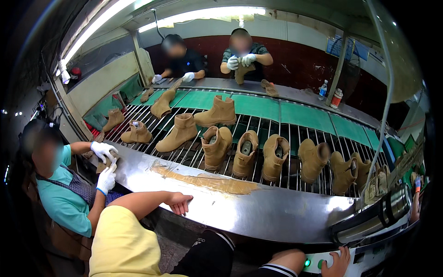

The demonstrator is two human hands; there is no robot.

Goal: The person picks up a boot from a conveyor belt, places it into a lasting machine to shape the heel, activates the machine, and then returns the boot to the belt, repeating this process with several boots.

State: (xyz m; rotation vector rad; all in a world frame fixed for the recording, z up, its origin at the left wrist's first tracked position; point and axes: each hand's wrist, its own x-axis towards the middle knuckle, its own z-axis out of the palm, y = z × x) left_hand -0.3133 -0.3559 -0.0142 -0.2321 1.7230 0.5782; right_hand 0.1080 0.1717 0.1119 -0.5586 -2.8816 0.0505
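Observation:
My left hand [179, 202], bare and with nothing in it, is at the near edge of the metal ledge [249, 207], fingers partly stretched out. My right hand [338, 264] lies on a pale control box [355, 256], fingers apart, its thumb by a green button [320, 264]. A second green light [307, 263] glows on the box. Beyond the ledge, tan ankle boots stand on a rack of metal bars: an upright boot [245, 154] in the middle, a boot [276, 157] beside it, and a boot [177, 133] lying tilted further left.
At left a co-worker's gloved hands [106, 177] hold a tan shoe piece. Across the rack, another gloved co-worker lifts a tan boot [243, 71]. Green mats [258, 108] line the far side. A large steel flask [374, 217] lies at the ledge's right end. A bottle [323, 90] stands far right.

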